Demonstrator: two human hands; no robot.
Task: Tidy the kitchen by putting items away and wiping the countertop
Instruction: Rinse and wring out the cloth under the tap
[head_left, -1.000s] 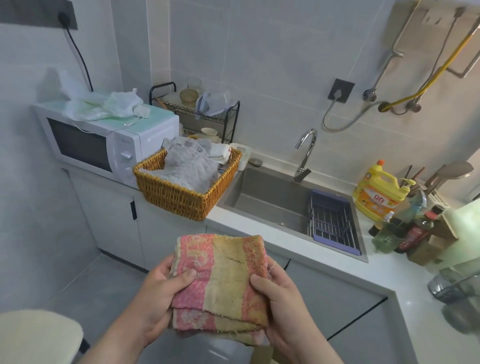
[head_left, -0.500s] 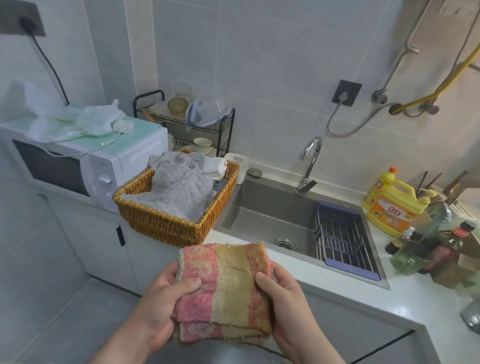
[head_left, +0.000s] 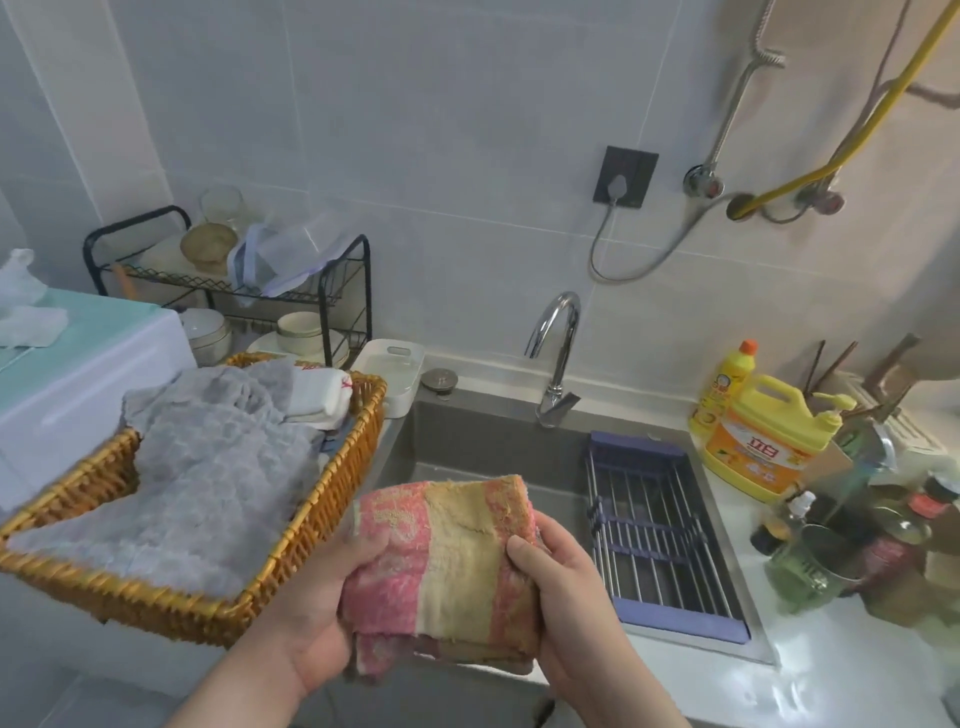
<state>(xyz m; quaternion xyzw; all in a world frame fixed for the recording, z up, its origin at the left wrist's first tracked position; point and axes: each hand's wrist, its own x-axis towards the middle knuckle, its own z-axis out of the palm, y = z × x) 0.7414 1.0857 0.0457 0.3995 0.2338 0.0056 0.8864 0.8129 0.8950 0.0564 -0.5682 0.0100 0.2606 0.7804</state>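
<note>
A folded pink and yellow cloth (head_left: 447, 566) is held in front of me over the near edge of the sink (head_left: 483, 452). My left hand (head_left: 317, 613) grips its left side with the thumb on top. My right hand (head_left: 566, 597) grips its right side, thumb pressed on the front face. The white countertop (head_left: 810, 670) runs along the sink's right side and front.
A wicker basket (head_left: 306, 525) with grey and white cloths sits left of the sink, beside a white microwave (head_left: 78, 379). A purple drain rack (head_left: 660, 530) lies across the sink's right part. A yellow detergent jug (head_left: 763, 441), bottles and jars crowd the right counter. A faucet (head_left: 558, 353) and a black dish rack (head_left: 234, 280) stand behind.
I have moved closer to the counter, so the sink and basket appear larger. Both hands still hold the folded cloth, now raised over the sink's near edge.
</note>
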